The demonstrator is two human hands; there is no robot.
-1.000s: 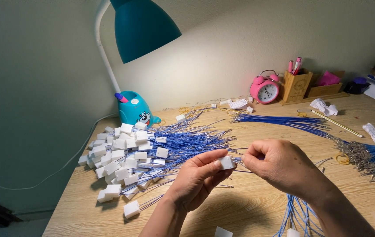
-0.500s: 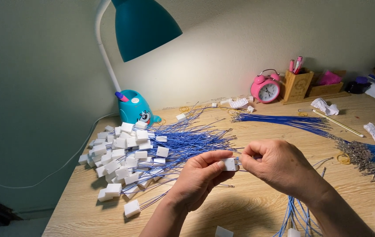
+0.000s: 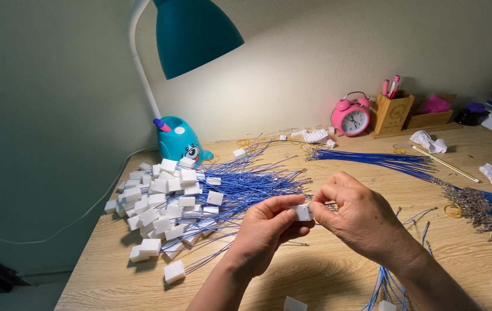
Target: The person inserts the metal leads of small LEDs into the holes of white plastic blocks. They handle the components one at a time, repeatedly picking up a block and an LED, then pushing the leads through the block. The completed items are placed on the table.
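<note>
The white block (image 3: pixel 302 212) sits pinched between both hands above the desk (image 3: pixel 315 276), a touch lower and nearer the body than half a second ago, when it stood more exposed. The left hand (image 3: pixel 266 230) grips it from below, thumb and forefinger closed on it, palm turned up. The right hand (image 3: pixel 358 216) curls over from the right, fingertips pressed to the block's edge, where a blue wire (image 3: pixel 329 203) meets it. A heap of finished blocks (image 3: pixel 159 201) lies left; a lamp (image 3: pixel 191 34) hangs above.
</note>
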